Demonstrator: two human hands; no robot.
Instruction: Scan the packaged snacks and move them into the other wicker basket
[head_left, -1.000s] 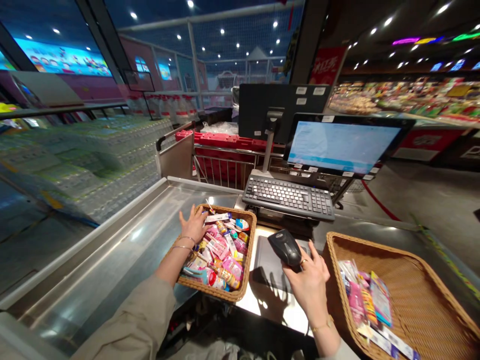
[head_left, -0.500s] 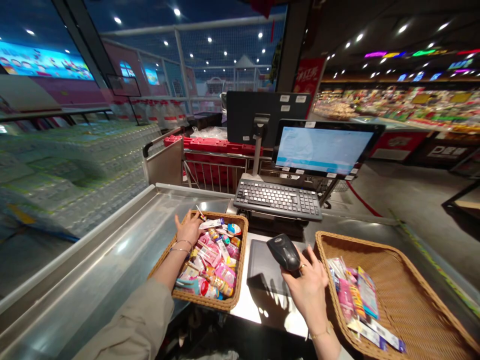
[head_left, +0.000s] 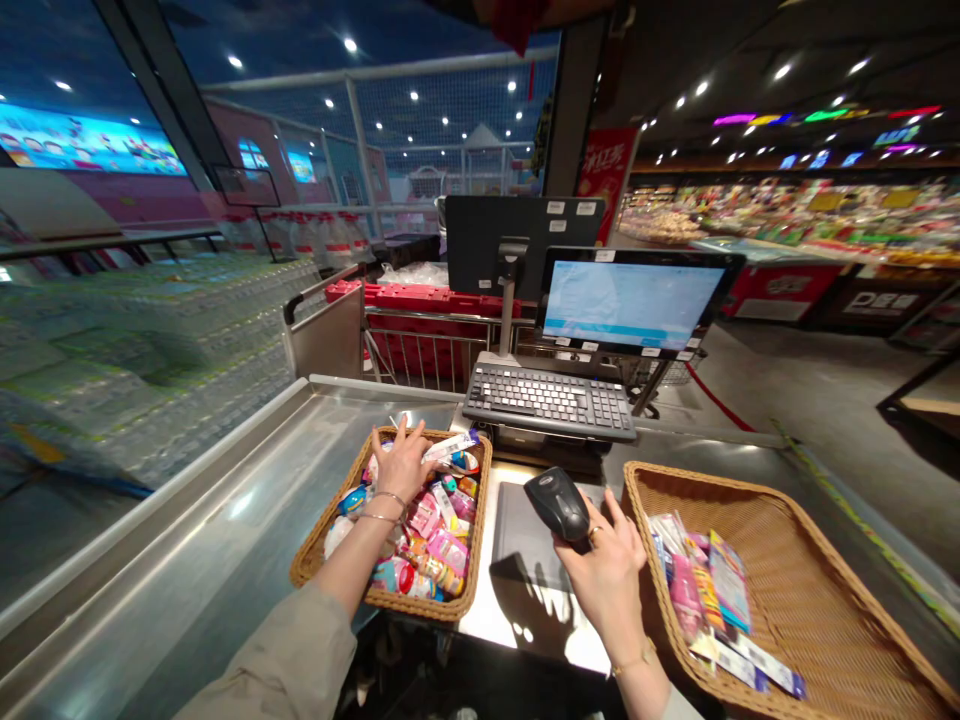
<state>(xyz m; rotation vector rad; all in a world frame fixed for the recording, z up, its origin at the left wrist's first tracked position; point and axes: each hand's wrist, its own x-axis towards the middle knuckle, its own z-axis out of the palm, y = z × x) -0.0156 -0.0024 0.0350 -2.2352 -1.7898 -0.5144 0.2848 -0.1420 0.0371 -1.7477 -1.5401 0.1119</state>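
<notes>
My left hand [head_left: 400, 467] reaches over the left wicker basket [head_left: 484, 500], palm down with fingers spread among small packets. Close to its thumb side lies a slim white-and-purple packet [head_left: 454, 445]; I cannot tell whether the thumb grips it. Pink packs [head_left: 448, 550] and small tubs fill this basket. My right hand [head_left: 606, 560] grips a black handheld barcode scanner [head_left: 556, 503], its head pointing up and left, some fingertips extended. The palm hides the scanner's handle. Below the scanner is a dark grey plate [head_left: 517, 520] set in the counter.
To the right, a larger wicker basket [head_left: 817, 560] holds several colourful packs at its left side. A keyboard [head_left: 547, 400] and a lit monitor [head_left: 630, 300] stand behind the plate. The metal counter [head_left: 247, 530] has a raised left edge; a shopping cart [head_left: 427, 350] stands beyond.
My left hand has moved right across the left basket, uncovering items on its left side. The white-and-purple packet has shifted right with it. My right hand still holds the scanner.
</notes>
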